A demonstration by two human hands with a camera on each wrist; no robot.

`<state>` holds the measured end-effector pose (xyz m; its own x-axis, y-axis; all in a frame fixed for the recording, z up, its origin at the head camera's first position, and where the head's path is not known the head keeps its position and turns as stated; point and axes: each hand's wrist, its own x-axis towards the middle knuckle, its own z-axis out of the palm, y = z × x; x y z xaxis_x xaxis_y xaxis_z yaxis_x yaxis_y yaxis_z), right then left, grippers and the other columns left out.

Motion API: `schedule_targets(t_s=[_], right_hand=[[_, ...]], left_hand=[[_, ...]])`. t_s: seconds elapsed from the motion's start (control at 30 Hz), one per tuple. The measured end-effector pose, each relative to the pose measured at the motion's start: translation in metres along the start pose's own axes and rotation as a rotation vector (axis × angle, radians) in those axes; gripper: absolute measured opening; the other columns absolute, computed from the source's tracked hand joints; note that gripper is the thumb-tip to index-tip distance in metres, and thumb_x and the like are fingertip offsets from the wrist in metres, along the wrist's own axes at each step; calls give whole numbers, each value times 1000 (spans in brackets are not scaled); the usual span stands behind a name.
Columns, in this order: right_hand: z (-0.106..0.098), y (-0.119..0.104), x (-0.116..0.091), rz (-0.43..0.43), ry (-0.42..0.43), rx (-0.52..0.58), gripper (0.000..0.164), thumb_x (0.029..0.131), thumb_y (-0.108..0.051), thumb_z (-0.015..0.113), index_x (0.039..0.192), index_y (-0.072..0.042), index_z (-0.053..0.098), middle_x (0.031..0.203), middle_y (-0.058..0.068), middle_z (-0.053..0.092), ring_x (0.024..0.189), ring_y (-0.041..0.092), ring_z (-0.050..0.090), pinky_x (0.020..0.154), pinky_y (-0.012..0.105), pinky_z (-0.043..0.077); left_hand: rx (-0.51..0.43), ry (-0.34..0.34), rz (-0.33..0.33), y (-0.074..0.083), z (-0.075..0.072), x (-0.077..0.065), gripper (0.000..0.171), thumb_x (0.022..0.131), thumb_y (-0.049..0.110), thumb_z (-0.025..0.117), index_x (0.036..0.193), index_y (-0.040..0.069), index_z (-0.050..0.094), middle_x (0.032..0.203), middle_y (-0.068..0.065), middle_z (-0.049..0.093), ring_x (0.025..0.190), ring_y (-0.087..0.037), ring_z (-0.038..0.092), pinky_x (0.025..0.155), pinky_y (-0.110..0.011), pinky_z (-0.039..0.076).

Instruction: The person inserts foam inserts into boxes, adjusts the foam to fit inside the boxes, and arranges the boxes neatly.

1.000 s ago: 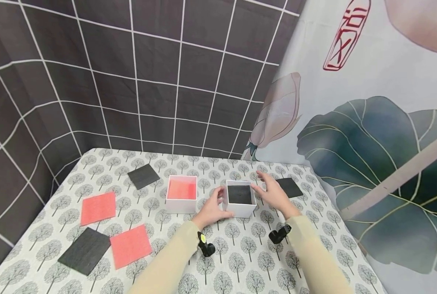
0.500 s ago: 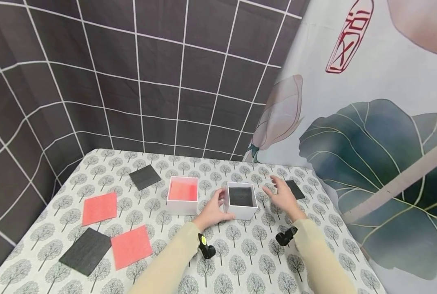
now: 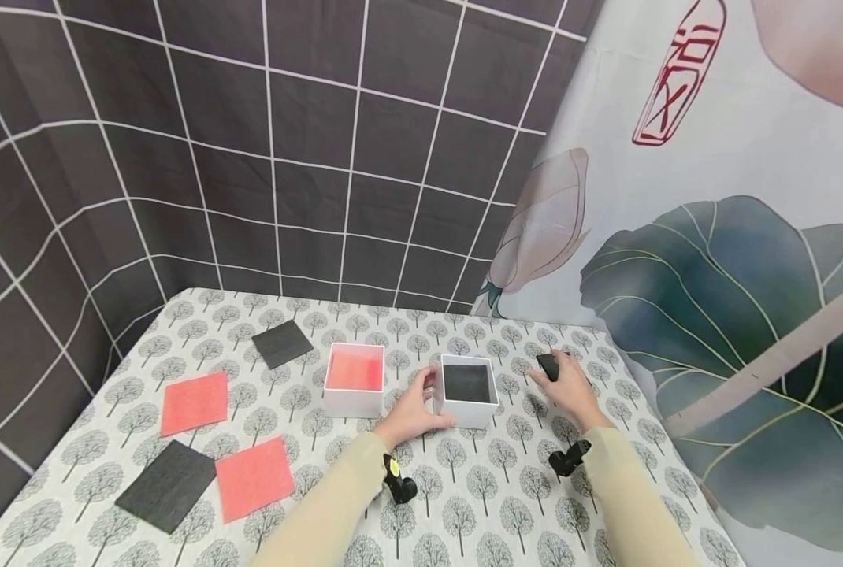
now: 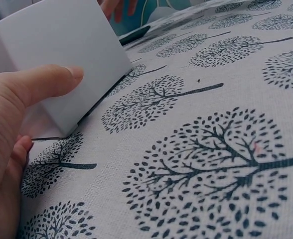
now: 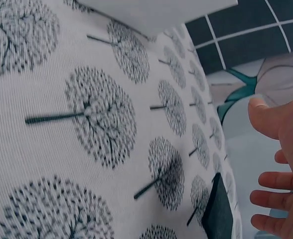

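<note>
My left hand [image 3: 409, 409] holds the left side of a white open-topped box [image 3: 473, 416], the thumb along its front face. A black square sheet [image 3: 467, 383] lies inside this box. In the left wrist view the thumb presses the box wall [image 4: 62, 45]. Off to the right, my right hand [image 3: 569, 391] is over another black square sheet [image 3: 548, 365], partly covering it. The right wrist view has that hand [image 5: 288, 159] with fingers apart and nothing between them, close to the black sheet [image 5: 219, 209]; contact cannot be told.
A second white box [image 3: 354, 404] with red sheets [image 3: 354, 368] inside stands left of the held one. On the left of the tree-print cloth [image 3: 457, 504] lie red squares [image 3: 193, 403] and black squares [image 3: 166, 486]. Curtains stand behind and to the right.
My right hand has left the right side of the box and moved right, onto the black sheet there. The left hand stays on the box.
</note>
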<state>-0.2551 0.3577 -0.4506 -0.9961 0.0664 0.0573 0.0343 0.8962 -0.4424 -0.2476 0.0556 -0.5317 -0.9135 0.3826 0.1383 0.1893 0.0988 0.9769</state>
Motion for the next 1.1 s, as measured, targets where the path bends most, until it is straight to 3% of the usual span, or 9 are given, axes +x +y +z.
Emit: schedule_targets(t_s=[0.2,0.4,0.6,1.1], right_hand=[[-3,11,4,17,0,-30,88,87,-53,54,143,6,21,140,37,21,123,53,27,97,67,28],[-3,21,6,115,-32,-21,95,87,-57,52,144,8,12,140,39,15,122,56,26,95,67,31],[-2,31,2,187,-53,-82,98,87,-56,50,140,17,11,137,43,13,122,57,23,95,66,31],[10,48,10,245,-81,-99,111,83,-63,50,138,19,1,139,43,6,126,57,12,97,69,25]], left_hand=[[23,13,-14,3,0,0,106,60,25,87,144,10,25,139,-15,39,122,-33,45,103,-37,38],[24,18,-13,5,-1,0,106,60,25,87,144,10,25,139,-15,39,121,-35,45,103,-40,38],[17,6,-7,2,1,0,105,61,25,87,144,9,24,139,-15,39,122,-32,44,103,-36,38],[49,12,-31,5,1,-3,104,61,25,87,144,11,25,138,-13,40,121,-32,46,103,-36,38]])
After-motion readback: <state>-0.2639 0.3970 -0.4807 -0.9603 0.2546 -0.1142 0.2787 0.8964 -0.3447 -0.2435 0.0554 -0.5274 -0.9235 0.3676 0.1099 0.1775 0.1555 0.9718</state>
